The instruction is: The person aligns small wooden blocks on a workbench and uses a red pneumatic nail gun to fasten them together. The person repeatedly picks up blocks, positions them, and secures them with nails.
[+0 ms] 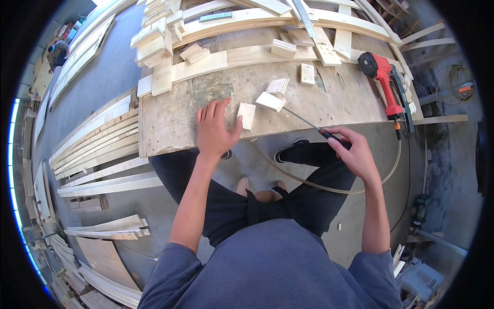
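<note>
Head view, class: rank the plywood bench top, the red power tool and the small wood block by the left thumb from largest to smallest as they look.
1. Plywood bench top, by far the largest.
2. Red power tool.
3. Small wood block beside the left hand, smallest, though it lies nearer the picture's middle, so the gap is unsure.

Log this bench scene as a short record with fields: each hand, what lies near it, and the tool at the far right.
left hand: flat, fingers spread, palm down on the plywood bench top
right hand: closed around the dark handle of a screwdriver, held over the bench edge
screwdriver tip: points at a small wood block
beside left thumb: another small wood block
far right of bench: red power tool lying on its side, a hose running from it
bench back: long boards and more offcuts
</note>
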Demonstrator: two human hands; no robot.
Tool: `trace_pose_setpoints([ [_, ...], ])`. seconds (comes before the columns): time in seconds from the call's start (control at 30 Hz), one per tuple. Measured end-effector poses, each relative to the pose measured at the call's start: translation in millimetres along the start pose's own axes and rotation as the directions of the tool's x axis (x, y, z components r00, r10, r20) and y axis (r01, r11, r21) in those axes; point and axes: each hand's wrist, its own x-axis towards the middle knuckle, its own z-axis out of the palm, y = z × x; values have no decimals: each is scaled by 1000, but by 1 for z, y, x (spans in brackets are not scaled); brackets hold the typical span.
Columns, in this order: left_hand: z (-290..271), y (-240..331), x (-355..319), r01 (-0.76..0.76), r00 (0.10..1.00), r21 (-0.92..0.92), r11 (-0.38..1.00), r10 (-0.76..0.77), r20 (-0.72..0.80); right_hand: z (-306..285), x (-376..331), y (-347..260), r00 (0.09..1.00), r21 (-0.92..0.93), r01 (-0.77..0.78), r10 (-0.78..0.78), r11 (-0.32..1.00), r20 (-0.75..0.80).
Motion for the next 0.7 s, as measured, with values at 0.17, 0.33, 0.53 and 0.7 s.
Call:
trace_pose_setpoints([
  [0.17,1,-1,-1,15,1000,-20,1000,-15,-10,-1,3,-12,1000,-45,14,-14,999,-10],
  [0.33,1,0,-2,31,999,-23,999,-32,-41,7,-15,-15,999,-61,-38,39,997,17],
  [0.53,1,-1,-1,23,998,-51,998,-26,-54,18,-8,2,999,-67,-6,3,998,-38],
  [0.7,0,-2,-3,33,998,-63,997,-37,-59,20,-7,6,999,-47,-21,19,999,-42],
])
